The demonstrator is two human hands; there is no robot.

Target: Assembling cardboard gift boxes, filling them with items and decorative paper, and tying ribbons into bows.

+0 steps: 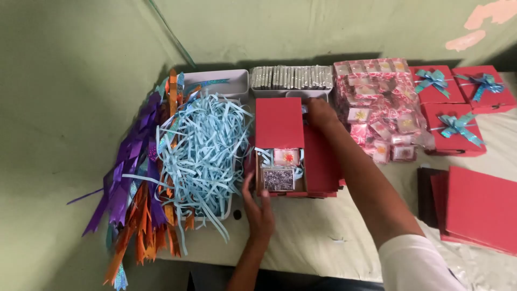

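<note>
Red gift box [280,180] sits at bench [323,237] centre, open at its near end; red lid [279,123] covers the far half. Inside, on pale blue shred: a small pink-and-orange packet [286,157] and, at 6 o'clock of it, a silver glittery packet [278,179].

Left hand [258,210] at the box's 6 o'clock edge, grip spread, thumb and fingers touching the near rim. Right hand [321,114] at the lid's 1 o'clock corner, grip curled on that corner.

At 9 o'clock: white tray of blue paper shred [207,148]; beyond it, purple and orange ribbons [134,194]. At 12 o'clock: row of silver packets [292,77]. At 2 o'clock: clear bag of pink packets [377,108], then three closed red boxes with blue bows [455,105]. At 4 o'clock: stack of flat red lids [479,207].
</note>
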